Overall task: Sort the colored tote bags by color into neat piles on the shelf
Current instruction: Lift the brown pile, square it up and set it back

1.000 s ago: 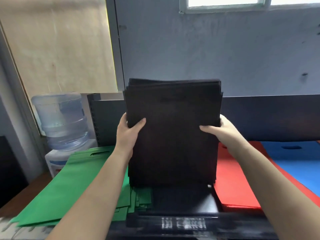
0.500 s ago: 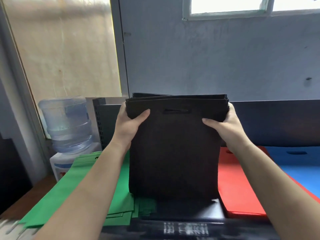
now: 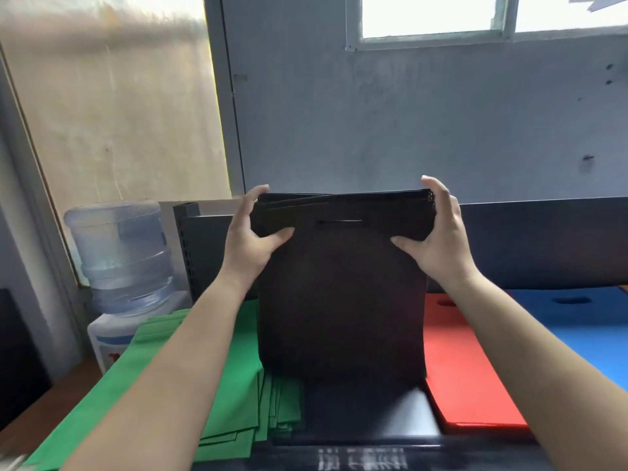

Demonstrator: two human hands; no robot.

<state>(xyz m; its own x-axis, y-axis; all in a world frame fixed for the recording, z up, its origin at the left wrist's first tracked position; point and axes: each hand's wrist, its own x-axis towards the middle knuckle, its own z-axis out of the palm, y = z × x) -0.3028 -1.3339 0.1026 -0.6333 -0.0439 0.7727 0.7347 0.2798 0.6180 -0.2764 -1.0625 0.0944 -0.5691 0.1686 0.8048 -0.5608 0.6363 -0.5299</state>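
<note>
At centre, the stack of black tote bags stands upright on the shelf, matte, handle slot near the top. Left hand at 10 o'clock and right hand at 2 o'clock grip its top corners, fingers curled around them.

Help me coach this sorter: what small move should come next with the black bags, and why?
Probably lay the black bags flat onto the bare shelf between the green pile and red pile. The left hand and right hand grip the top corners, the stack stands upright there, and its top edges look nearly squared.
</note>
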